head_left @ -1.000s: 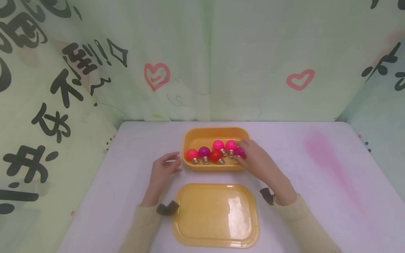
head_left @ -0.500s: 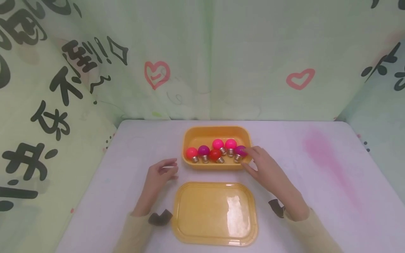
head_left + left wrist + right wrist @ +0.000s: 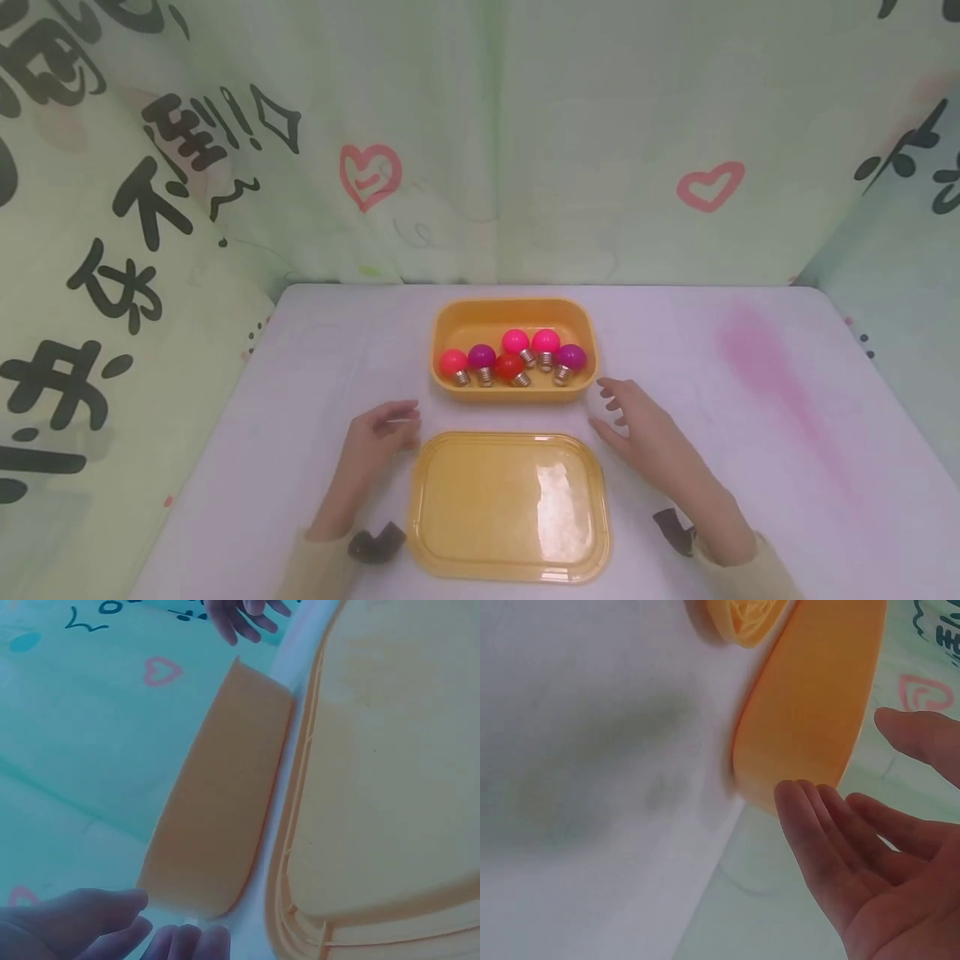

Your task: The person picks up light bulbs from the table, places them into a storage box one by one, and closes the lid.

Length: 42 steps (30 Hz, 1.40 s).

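An orange-yellow plastic box (image 3: 513,395) stands on the table, with several small light bulbs in it. A red bulb (image 3: 509,366), two purple ones and several pink ones lie toward its near side, screw bases pointing at me. Nearer to me lies a flat yellow lid (image 3: 510,508). My left hand (image 3: 377,442), fingers loosely bent and holding nothing, is left of the gap between box and lid. My right hand (image 3: 645,429) hovers off the box's near right corner, thumb apart from the fingers and nothing in it. In the right wrist view its fingertips (image 3: 799,795) overlap the box's end.
A white table (image 3: 750,400) with a pink stain on its right bears everything. Pale green cloth (image 3: 570,150) with hearts and dark lettering hangs behind and at both sides. A dark strap piece (image 3: 377,543) sits by the left wrist, another (image 3: 673,532) by the right.
My right hand has let go of the purple bulb at the box's right end and drawn back toward me and to the right. The left hand has moved slightly back from the box.
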Tool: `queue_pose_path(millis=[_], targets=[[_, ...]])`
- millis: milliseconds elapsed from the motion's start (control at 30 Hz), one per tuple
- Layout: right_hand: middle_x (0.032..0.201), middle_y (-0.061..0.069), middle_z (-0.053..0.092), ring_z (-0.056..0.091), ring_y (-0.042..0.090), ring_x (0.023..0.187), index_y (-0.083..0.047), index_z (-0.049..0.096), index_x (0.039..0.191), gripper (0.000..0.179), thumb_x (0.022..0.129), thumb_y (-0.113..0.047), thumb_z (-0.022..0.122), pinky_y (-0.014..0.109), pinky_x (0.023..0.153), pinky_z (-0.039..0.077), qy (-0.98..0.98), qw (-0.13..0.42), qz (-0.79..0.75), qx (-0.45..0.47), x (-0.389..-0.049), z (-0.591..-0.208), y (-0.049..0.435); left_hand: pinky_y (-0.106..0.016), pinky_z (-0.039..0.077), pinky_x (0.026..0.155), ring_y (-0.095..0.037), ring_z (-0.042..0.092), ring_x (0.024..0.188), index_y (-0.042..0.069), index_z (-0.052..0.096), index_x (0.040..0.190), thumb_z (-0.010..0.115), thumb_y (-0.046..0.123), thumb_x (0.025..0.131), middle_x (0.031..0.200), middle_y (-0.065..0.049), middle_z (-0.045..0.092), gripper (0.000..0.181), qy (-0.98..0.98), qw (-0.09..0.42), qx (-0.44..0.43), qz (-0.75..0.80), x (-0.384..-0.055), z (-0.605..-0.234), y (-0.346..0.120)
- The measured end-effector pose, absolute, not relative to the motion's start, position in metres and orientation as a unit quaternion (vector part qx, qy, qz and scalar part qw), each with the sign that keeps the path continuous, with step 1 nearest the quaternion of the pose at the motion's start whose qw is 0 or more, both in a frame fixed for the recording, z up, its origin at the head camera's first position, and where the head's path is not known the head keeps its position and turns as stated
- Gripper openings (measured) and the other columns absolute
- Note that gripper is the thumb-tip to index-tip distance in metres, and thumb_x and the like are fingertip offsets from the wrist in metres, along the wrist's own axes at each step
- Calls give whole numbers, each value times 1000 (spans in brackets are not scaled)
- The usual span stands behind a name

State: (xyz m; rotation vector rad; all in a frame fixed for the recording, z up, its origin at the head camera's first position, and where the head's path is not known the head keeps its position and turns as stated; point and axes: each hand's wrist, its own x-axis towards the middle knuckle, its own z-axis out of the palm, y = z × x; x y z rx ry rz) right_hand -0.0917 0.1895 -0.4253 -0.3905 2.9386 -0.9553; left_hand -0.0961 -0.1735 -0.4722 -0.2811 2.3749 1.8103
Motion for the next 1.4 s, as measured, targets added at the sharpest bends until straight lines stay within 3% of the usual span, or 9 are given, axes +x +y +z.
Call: queue_pose_path(millis=[467, 900, 1167, 1400], targets=[[106, 14, 68, 68, 25, 93, 4, 55, 127, 46, 90, -17, 72, 42, 80, 59, 923, 88, -363, -98, -80, -441, 192, -33, 60, 77, -16, 71, 82, 9, 65, 126, 71, 28, 91, 110, -8, 72, 40, 816, 134, -153, 541, -83, -475, -178], [92, 1, 67, 63, 12, 81, 0, 64, 115, 32, 87, -14, 73, 26, 68, 54, 916, 132, -364, -104, -73, -449, 192, -33, 61, 70, -19, 71, 82, 1, 66, 122, 71, 22, 91, 106, -12, 72, 37, 813, 149, -131, 548, -73, -481, -179], [91, 1, 67, 61, 11, 78, 1, 65, 113, 35, 81, -9, 77, 25, 66, 51, 913, 134, -371, -103, -71, -451, 189, -34, 61, 69, -20, 71, 84, 0, 67, 118, 74, 9, 84, 103, -13, 73, 36, 813, 140, -117, 553, -71, -479, -175], [92, 2, 66, 61, 11, 78, 1, 65, 113, 37, 78, -2, 76, 27, 68, 53, 922, 115, -356, -100, -72, -454, 188, -35, 61, 76, -23, 71, 91, 2, 68, 117, 78, 7, 77, 106, -13, 73, 42, 835, 142, -114, 520, -71, -476, -174]])
